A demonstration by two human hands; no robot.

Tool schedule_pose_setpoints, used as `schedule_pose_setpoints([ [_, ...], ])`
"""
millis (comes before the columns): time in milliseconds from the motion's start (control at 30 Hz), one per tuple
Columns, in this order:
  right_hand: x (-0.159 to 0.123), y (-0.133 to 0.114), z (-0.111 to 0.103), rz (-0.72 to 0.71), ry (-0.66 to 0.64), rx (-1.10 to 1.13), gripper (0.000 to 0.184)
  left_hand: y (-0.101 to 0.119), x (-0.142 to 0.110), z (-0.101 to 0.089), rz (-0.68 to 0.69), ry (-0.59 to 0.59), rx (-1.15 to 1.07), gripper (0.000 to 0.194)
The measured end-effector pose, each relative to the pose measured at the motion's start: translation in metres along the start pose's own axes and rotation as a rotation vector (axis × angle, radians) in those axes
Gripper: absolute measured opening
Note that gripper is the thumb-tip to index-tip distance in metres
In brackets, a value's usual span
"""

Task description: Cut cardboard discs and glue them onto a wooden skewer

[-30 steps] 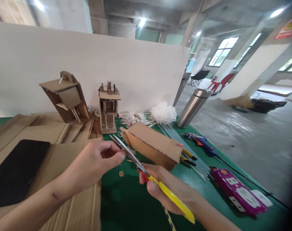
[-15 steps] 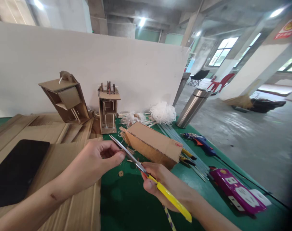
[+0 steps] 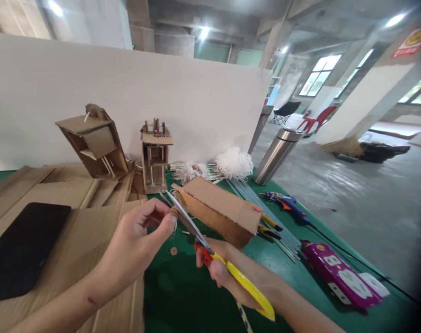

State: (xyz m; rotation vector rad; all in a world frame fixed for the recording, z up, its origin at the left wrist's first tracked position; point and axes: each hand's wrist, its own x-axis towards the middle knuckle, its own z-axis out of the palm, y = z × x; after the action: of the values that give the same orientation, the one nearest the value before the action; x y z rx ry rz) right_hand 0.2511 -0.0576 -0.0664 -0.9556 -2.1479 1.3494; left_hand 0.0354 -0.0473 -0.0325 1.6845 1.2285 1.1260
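Note:
My right hand (image 3: 231,273) grips yellow-and-red-handled scissors (image 3: 210,249), whose blades point up and left and stand apart. My left hand (image 3: 137,240) pinches a small brown piece (image 3: 169,217) between thumb and forefinger right at the blades; the piece is too small to make out, and a thin pale thread hangs from it. Both hands hover above the green table top (image 3: 182,286). A long cardboard box (image 3: 219,210) lies just behind the blades.
Flat cardboard sheets (image 3: 75,231) and a black pad (image 3: 23,249) lie at the left. Two cardboard models (image 3: 94,143) (image 3: 155,155) stand against a white board. To the right are a steel flask (image 3: 278,155), a blue glue gun (image 3: 287,203), a purple power strip (image 3: 338,275) and clear sticks (image 3: 262,208).
The scissor blades have opened. My left hand has lifted slightly, with its pinched piece now between the blades. My right hand has shifted a little left and down.

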Motion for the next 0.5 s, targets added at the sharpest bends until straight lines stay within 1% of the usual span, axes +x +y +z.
schedule_pose_setpoints([
  [67, 0.0, -0.001, 0.0, -0.001, -0.02, 0.004, 0.071, -0.001, 0.0, -0.002, 0.044, 0.044, -0.005, 0.019],
  [133, 0.0, -0.002, -0.001, -0.006, -0.004, -0.015, 0.071, -0.002, 0.001, -0.006, 0.076, 0.089, -0.017, 0.017],
  [267, 0.001, -0.002, 0.0, 0.011, 0.052, -0.076, 0.07, 0.002, 0.008, -0.02, 0.147, 0.263, -0.138, 0.013],
  [333, 0.002, 0.0, 0.001, 0.025, 0.081, -0.091, 0.07, 0.006, 0.012, -0.029, 0.205, 0.333, -0.228, 0.015],
  [400, 0.003, 0.003, 0.003, 0.047, 0.115, -0.077, 0.068, 0.01, 0.016, -0.036, 0.216, 0.347, -0.25, 0.016],
  [500, 0.003, 0.008, 0.006, 0.071, 0.18, -0.033, 0.062, 0.014, 0.018, -0.04, 0.2, 0.335, -0.18, 0.015],
])
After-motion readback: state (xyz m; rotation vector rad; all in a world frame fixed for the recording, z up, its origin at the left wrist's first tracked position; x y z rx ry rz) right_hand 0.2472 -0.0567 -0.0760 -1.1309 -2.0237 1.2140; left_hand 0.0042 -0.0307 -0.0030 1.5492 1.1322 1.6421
